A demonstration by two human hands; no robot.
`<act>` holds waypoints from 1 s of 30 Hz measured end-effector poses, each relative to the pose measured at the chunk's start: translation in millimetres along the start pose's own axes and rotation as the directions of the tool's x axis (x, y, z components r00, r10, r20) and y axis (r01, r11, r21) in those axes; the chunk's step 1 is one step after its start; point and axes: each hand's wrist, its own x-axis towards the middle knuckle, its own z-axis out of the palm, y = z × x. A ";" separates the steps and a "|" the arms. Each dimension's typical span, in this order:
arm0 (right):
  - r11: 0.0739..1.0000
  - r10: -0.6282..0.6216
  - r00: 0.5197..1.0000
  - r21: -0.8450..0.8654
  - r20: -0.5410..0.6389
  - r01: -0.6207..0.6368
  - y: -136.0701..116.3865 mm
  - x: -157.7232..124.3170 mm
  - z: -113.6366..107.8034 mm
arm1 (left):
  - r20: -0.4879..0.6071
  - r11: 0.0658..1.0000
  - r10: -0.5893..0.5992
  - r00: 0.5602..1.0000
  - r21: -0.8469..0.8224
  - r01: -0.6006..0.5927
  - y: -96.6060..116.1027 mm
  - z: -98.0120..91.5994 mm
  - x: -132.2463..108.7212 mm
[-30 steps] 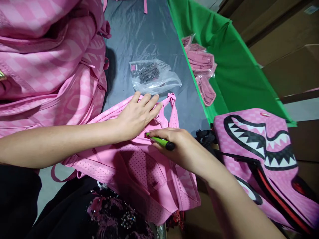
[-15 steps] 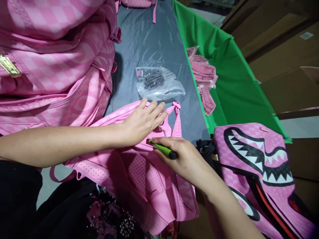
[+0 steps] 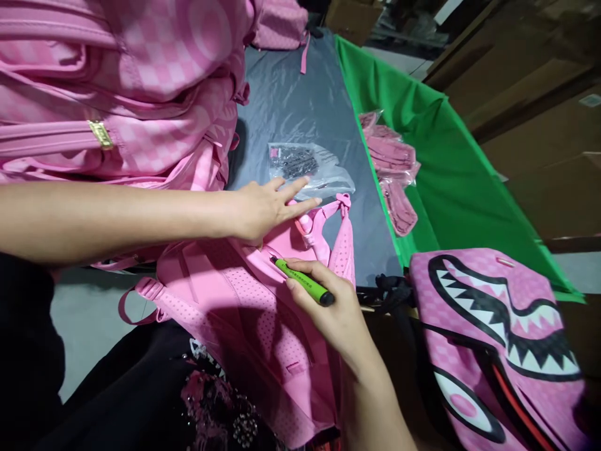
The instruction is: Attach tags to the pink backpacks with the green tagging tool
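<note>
The gray table surface [image 3: 298,94] lay beyond your left hand [image 3: 260,212], splayed over the pink backpack [image 3: 256,291]; your right hand [image 3: 337,304] gripped a green pen [image 3: 305,282], its lettering illegible.

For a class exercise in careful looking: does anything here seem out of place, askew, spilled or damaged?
Nothing looks spilled or damaged. The pink fabric backpack with dotted padding sits askew, slanting past the grey-covered table toward the person's body, but the left hand rests on it.
</note>
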 end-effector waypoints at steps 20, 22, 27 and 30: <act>0.990 -0.084 0.975 -0.126 -0.205 0.059 10.3 -8.4 35.2 | -0.140 0.999 -0.040 0.989 -0.033 0.035 -5.7 28.6 -16.9; 0.993 -0.063 0.979 -0.112 -0.196 0.041 10.9 -7.6 34.8 | -0.136 0.998 -0.033 0.990 -0.050 0.027 -9.2 29.3 -17.7; 0.998 -0.053 0.980 -0.048 -0.189 0.044 10.9 0.9 39.3 | -0.079 0.997 -0.078 0.994 -0.029 0.076 -4.2 26.3 -11.9; 0.996 -0.082 0.979 0.008 -0.185 0.085 9.9 8.5 44.8 | -0.105 0.991 -0.132 0.986 0.013 0.134 2.3 28.9 -6.7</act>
